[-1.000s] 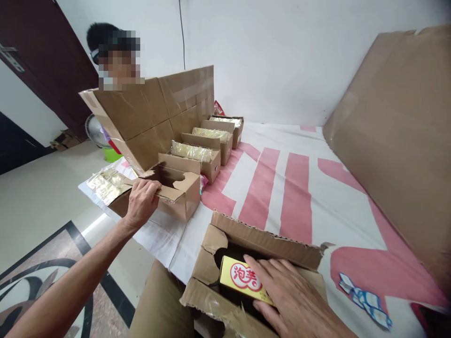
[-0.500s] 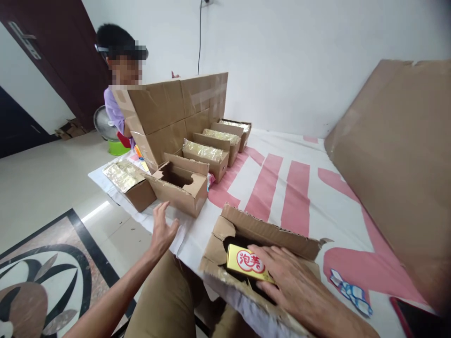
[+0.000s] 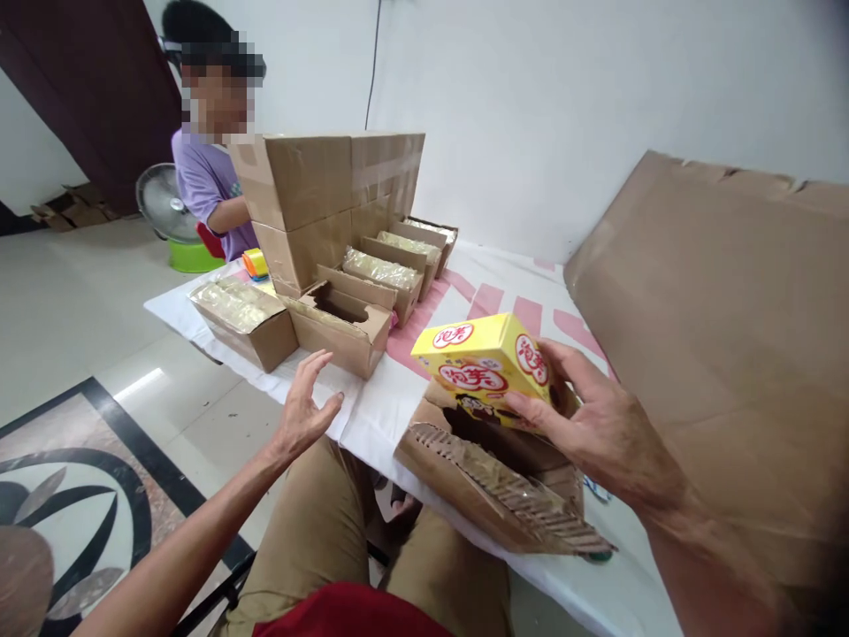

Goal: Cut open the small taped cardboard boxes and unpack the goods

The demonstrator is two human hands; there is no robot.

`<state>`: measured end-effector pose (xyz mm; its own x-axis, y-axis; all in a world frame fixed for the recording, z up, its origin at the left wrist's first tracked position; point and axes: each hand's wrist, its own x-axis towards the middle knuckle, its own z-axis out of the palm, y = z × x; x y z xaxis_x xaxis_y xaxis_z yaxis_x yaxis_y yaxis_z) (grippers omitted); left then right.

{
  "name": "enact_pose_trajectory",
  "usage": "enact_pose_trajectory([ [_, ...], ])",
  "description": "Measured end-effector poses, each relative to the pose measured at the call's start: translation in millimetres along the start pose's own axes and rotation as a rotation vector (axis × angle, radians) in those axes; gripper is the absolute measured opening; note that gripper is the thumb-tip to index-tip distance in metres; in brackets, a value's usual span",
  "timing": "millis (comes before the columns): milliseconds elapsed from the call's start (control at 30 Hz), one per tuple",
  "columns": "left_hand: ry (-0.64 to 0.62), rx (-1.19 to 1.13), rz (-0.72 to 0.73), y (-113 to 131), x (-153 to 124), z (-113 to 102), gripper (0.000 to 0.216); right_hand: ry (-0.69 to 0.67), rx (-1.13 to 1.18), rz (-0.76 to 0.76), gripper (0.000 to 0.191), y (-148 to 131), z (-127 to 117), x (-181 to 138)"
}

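A yellow snack box (image 3: 474, 367) with red and white lettering is gripped at its right end by my right hand (image 3: 593, 420), thumb in front and fingers behind. It is held tilted above an open cardboard box (image 3: 464, 482) at the table's front edge, whose torn flap leans outward. My left hand (image 3: 309, 402) is empty, fingers stretched and thumb apart, over the table edge. Nearest to it stands another open cardboard box (image 3: 345, 341) with a cut-out in its top. To the left of that is a cardboard box (image 3: 245, 323) covered with clear tape.
Several taped boxes (image 3: 381, 270) line up behind, beside a tall cardboard partition (image 3: 311, 186). A person in a purple shirt (image 3: 209, 190) is at the far left, near a fan (image 3: 165, 203). A large cardboard sheet (image 3: 716, 354) leans on the right.
My right hand has lifted the yellow snack box up out of the open cardboard box. My left hand stays open in nearly the same place. The view has shifted slightly.
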<state>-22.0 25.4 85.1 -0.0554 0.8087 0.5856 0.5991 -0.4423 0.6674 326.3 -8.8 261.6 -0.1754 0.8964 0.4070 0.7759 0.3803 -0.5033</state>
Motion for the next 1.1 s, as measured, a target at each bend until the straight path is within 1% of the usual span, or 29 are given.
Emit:
enact_pose_trajectory([
  [100,0.008,-0.061,0.115,38.6,5.0,-30.8,0.054,0.164,0.071,-0.031,0.056,-23.5,-2.6,-1.4],
  [133,0.009,-0.087,0.154,50.4,7.0,-41.6,0.055,0.186,0.107,-0.061,0.057,-34.1,-1.5,-3.1],
  [167,0.01,-0.122,0.188,60.8,9.0,-52.4,0.058,0.173,0.139,-0.097,0.058,-46.1,1.0,-4.5],
  [200,0.002,-0.166,0.209,69.6,10.9,-62.8,0.062,0.127,0.163,-0.13,0.058,-59.1,4.7,-5.0],
  [233,-0.014,-0.221,0.217,76.6,12.7,-72.4,0.067,0.053,0.179,-0.16,0.058,-72.6,9.5,-4.3],
  [300,-0.087,-0.37,0.175,85.4,16.9,-88.1,0.078,-0.123,0.199,-0.209,0.059,-98.6,20.8,1.8],
  [367,-0.217,-0.569,0.06,88.6,22.2,-97.9,0.08,-0.256,0.231,-0.247,0.059,-119.0,30.4,13.5],
  [433,-0.332,-0.774,-0.071,88.2,28.7,-101.6,0.071,-0.336,0.269,-0.265,0.059,-129.9,33.5,26.9],
  [467,-0.363,-0.861,-0.126,87.3,32.4,-101.3,0.066,-0.347,0.279,-0.258,0.06,-131.4,31.9,32.7],
  [500,-0.365,-0.936,-0.168,86.1,36.2,-99.6,0.062,-0.333,0.288,-0.238,0.063,-130.2,28.4,37.1],
  [533,-0.342,-1.0,-0.199,85.1,40.3,-96.7,0.06,-0.304,0.29,-0.214,0.066,-126.7,23.6,39.8],
  [633,-0.222,-1.151,-0.231,86.0,54.5,-81.6,0.063,-0.16,0.269,-0.145,0.079,-106.8,8.1,37.6],
  [700,-0.184,-1.2,-0.219,93.0,65.5,-68.0,0.071,-0.049,0.295,-0.095,0.079,-90.7,2.4,30.9],
  [767,-0.181,-1.221,-0.191,106.3,77.3,-53.6,0.077,0.099,0.389,-0.066,0.072,-76.6,-0.2,24.7],
  [800,-0.188,-1.232,-0.17,114.9,83.4,-46.9,0.077,0.178,0.447,-0.073,0.067,-71.0,-2.0,22.8],
  [900,-0.208,-1.256,-0.07,143.9,103.2,-29.9,0.068,0.373,0.548,-0.148,0.056,-61.5,-16.6,22.7],
  [1000,-0.233,-1.236,0.028,171.6,125.5,-18.9,0.067,0.475,0.52,-0.227,0.048,-61.4,-45.3,28.6],
  [1100,-0.237,-1.176,0.109,191.5,143.2,-16.0,0.068,0.535,0.472,-0.281,0.045,-67.3,-69.8,34.1],
])
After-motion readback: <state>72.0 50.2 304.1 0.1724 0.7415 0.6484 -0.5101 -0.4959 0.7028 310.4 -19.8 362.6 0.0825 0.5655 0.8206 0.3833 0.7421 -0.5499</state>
